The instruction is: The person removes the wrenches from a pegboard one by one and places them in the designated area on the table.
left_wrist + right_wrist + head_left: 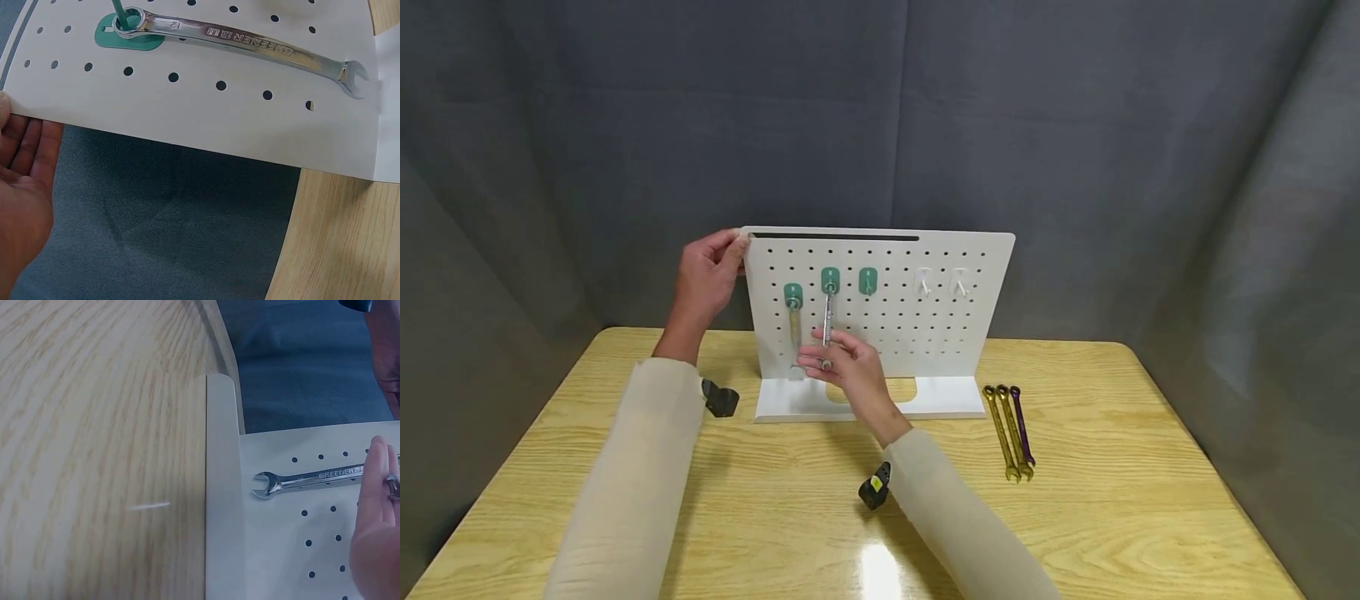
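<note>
My left hand (709,271) grips the upper left corner of a white pegboard (895,317), fingers behind it and thumb in front. Near the middle green hook (830,277), my right hand (853,371) holds the lower part of a silver combination wrench (828,312). That wrench's upper end is at the hook, and its lower end shows among the fingers. Another silver combination wrench (244,41) hangs from the leftmost green hook (128,37) by its ring end. In the right wrist view, its open end (267,485) shows left of the fingers.
A third green hook (868,281) and two white hooks (923,282) sit farther right on the board. Two gold wrenches (1002,433) and a purple wrench (1022,425) lie on the wooden table (1097,500), right of the board's base. Grey curtains (1037,125) surround the table.
</note>
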Action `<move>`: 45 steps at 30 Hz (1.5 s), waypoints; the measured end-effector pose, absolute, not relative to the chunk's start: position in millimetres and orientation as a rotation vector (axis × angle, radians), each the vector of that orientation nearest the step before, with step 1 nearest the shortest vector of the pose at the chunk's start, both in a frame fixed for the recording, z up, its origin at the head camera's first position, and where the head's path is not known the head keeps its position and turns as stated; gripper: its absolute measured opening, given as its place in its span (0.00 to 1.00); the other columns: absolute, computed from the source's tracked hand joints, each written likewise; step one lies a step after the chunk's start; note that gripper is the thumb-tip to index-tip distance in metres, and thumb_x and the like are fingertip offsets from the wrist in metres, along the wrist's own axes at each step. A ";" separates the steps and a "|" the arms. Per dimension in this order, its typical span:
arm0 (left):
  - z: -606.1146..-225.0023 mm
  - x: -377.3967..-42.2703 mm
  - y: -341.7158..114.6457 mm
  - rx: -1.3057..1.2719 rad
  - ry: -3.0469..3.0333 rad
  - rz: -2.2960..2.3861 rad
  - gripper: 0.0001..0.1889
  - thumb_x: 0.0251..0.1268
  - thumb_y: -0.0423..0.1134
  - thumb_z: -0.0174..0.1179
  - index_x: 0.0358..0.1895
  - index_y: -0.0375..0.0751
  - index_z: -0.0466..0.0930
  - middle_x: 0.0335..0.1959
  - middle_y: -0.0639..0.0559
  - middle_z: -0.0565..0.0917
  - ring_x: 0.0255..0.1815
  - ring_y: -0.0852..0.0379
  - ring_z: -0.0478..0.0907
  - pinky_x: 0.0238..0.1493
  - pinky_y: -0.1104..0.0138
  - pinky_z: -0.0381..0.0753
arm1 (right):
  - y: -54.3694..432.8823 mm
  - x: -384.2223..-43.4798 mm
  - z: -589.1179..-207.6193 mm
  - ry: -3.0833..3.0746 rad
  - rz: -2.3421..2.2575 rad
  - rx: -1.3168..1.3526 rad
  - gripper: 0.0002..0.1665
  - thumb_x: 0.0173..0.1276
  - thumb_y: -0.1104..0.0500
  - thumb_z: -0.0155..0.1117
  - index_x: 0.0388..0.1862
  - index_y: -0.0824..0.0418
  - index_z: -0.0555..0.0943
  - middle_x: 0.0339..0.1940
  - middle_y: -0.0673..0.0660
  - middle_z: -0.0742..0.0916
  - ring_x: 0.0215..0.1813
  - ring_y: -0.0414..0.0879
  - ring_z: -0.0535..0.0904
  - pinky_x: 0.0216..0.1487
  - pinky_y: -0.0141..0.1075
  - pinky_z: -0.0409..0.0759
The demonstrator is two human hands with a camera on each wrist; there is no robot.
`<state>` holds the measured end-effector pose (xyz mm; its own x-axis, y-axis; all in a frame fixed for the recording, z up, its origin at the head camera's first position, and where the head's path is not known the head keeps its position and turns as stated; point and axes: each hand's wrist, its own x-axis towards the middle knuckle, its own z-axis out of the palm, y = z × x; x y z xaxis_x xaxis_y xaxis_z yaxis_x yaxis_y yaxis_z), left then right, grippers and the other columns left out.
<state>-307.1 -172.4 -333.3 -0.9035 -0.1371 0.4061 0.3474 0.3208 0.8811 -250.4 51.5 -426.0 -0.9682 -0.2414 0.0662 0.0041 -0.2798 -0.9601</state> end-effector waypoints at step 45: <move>-334.4 -305.0 -168.3 -0.213 -2.167 -1.535 0.18 0.82 0.43 0.55 0.61 0.34 0.82 0.54 0.39 0.85 0.45 0.55 0.81 0.47 0.71 0.81 | 77.2 -230.0 -402.8 1.870 -2.174 -0.467 0.21 0.80 0.66 0.54 0.67 0.76 0.73 0.54 0.67 0.87 0.53 0.54 0.87 0.54 0.43 0.85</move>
